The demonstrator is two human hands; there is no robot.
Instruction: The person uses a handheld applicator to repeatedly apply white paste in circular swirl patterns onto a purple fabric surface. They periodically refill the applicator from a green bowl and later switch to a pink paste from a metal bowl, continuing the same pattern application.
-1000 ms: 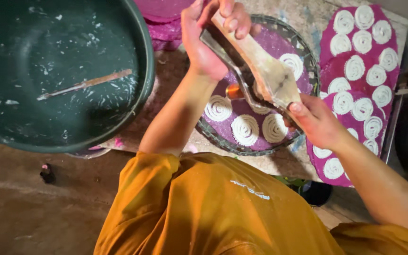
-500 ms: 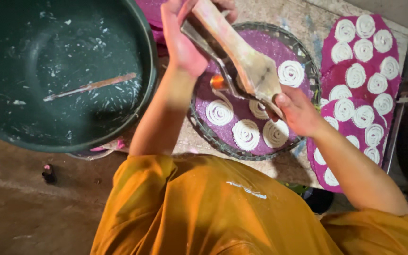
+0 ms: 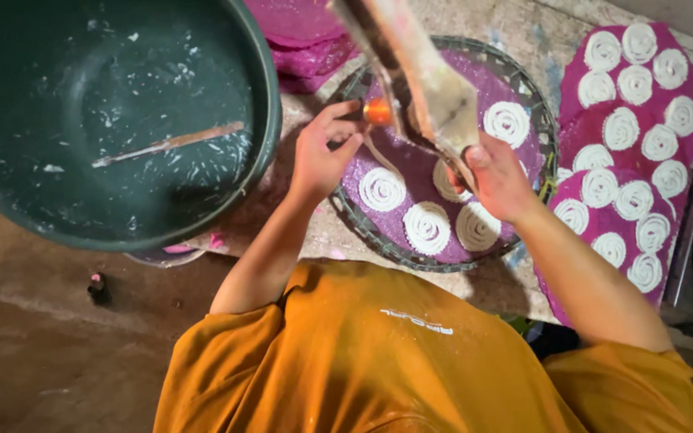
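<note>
A long wooden dough press (image 3: 435, 88) stands tilted over a round woven tray (image 3: 535, 120) lined with a purple cloth. My right hand (image 3: 497, 178) grips the press at its lower end. My left hand (image 3: 322, 156) reaches in from the left, its fingertips pinched at the small orange nozzle (image 3: 378, 111) under the press. A thin white dough strand runs from the nozzle down to a white dough spiral (image 3: 382, 189). Several more spirals (image 3: 427, 227) lie on the cloth.
A big dark green basin (image 3: 82, 120) with dough smears and a wooden stick (image 3: 170, 144) fills the left. Magenta mats (image 3: 575, 96) covered with several white spirals lie on the right. More folded magenta mats (image 3: 298, 32) are stacked at the top.
My left hand has come down from the top of the press to the orange nozzle. The press has swung up towards the camera. My right hand keeps its grip.
</note>
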